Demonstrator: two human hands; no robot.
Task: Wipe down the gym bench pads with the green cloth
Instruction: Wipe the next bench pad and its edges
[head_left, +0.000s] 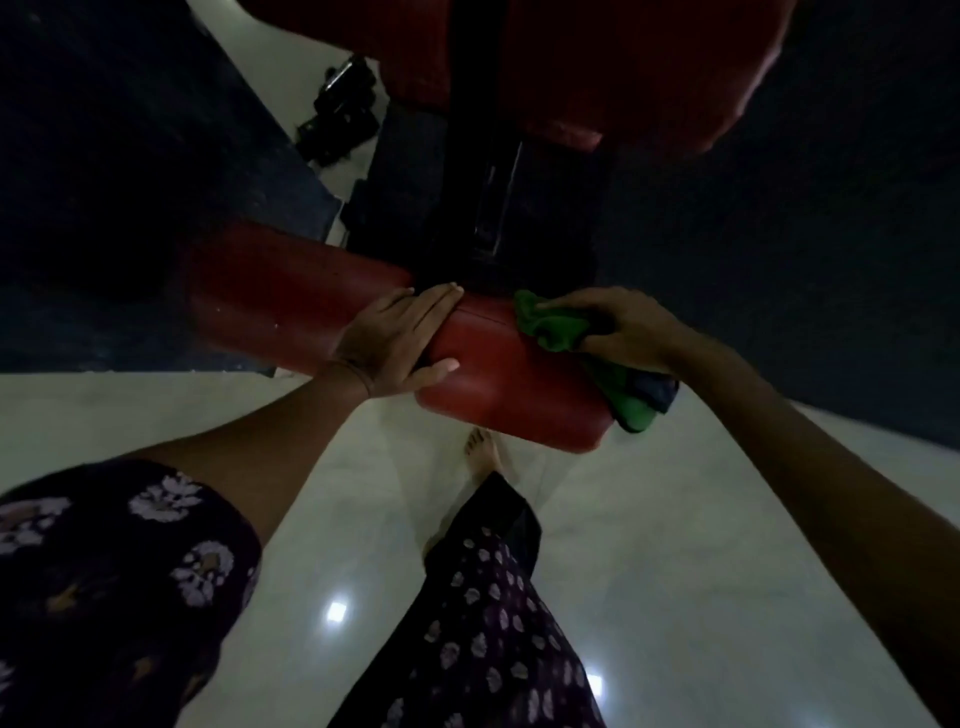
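Note:
A red roller pad (291, 306) of the gym bench runs across the middle of the view. My left hand (400, 340) lies flat on its top with straight fingers and the thumb on the near side. My right hand (608, 325) holds the green cloth (558, 327) against the pad's right end; part of the cloth hangs down at the pad's end. Farther away, the large red seat pad (623, 67) fills the top of the view. A black frame post (493, 208) joins the two pads.
Dark blue floor mats (779, 234) lie under and around the bench. Pale glossy tiles (649, 545) cover the near floor, where my foot (483, 449) stands below the roller. Black dumbbells or gear (343, 109) sit on the floor at the upper left.

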